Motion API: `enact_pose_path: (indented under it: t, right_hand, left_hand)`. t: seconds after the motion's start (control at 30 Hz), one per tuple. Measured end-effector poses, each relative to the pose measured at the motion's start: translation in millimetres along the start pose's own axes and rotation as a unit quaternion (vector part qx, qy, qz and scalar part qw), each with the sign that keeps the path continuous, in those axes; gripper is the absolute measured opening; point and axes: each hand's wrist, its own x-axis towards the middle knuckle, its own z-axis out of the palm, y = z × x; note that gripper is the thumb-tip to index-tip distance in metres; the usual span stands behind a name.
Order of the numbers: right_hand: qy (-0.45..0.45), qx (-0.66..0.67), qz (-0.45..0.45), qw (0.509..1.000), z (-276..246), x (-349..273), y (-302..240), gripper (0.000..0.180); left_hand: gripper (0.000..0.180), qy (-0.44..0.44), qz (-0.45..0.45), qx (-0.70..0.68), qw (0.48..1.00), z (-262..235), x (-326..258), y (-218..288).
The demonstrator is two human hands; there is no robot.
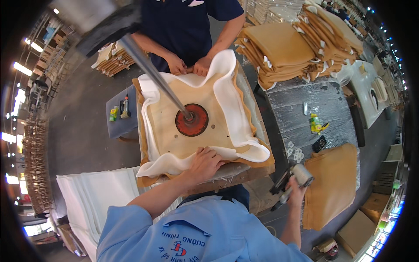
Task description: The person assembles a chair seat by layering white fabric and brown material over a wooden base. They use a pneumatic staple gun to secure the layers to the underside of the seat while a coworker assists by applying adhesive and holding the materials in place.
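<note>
Workbench scene: left hand (205,163) presses flat on white foam (227,150); right hand's (297,192) grip wraps a staple gun (290,181).

seat board (174,126): bare pale wood, matt, smooth
foam sheet (235,109): white, soft, matt, folded over the board's edges
cover (142,126): tan cloth, matt, under the foam
press disc (192,120): red, worn, dull, at the board's middle
press rod (150,72): grey metal, slight shine
staple gun (291,180): metal, silvery head glossy, dark body
side bench top (301,118): grey, clear plastic film, shiny and wrinkled
stacked covers (279,48): tan cloth, matt
</note>
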Motion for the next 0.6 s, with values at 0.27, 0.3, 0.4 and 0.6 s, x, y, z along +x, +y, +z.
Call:
enact_pose_path:
  t: [0.27,0.3,0.4,0.6]
  right_hand:
    - [-0.183,-0.03,0.061,0.981,83.4,-94.1,-24.9,0.047]
    - [-0.203,-0.031,0.053,0.977,99.2,-94.6,-28.5,0.044]
    - [-0.275,-0.068,0.081,0.956,129.4,-86.5,-41.4,0.037]
    - [-0.318,-0.169,0.084,0.929,185.4,-62.4,-63.5,0.026]
  left_hand:
    - [0.015,-0.004,-0.027,-0.017,0.999,-2.4,-2.3,-15.4]
    - [0.015,-0.007,-0.026,-0.019,0.999,-2.9,-1.7,-17.8]
    - [0.014,-0.003,-0.02,-0.025,0.999,-5.1,-0.7,-24.4]
    - [0.013,0.021,-0.012,-0.038,0.999,5.1,6.8,-43.5]
